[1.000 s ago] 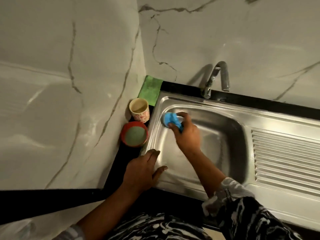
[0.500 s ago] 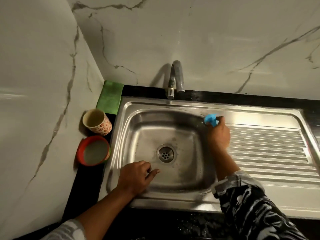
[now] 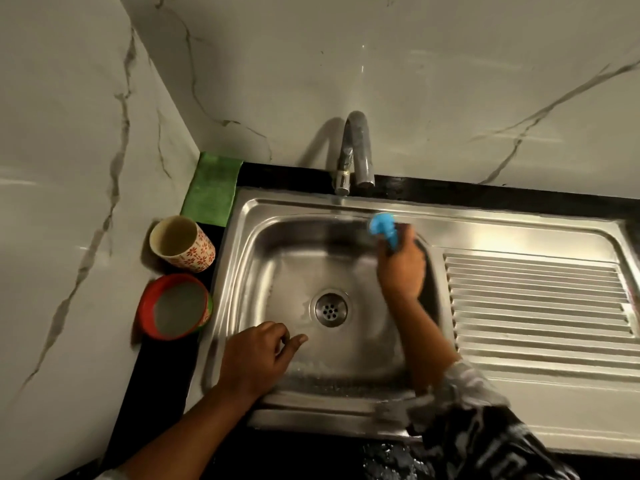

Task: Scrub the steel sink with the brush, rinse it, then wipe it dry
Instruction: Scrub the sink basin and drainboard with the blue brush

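sink: steel, basin wet
brush: blue, at basin's back right rim
cloth: green, flat, beside sink's back left corner

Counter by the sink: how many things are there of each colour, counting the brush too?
Blue: 1, the brush in the right hand
Green: 1, the cloth
Red: 1, the round tub
White with red flowers: 1, the cup
Total: 4

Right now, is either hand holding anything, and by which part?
The right hand grips the blue brush by its lower part; its top shows above the fingers. The left hand holds nothing, resting on the front edge of the steel sink.
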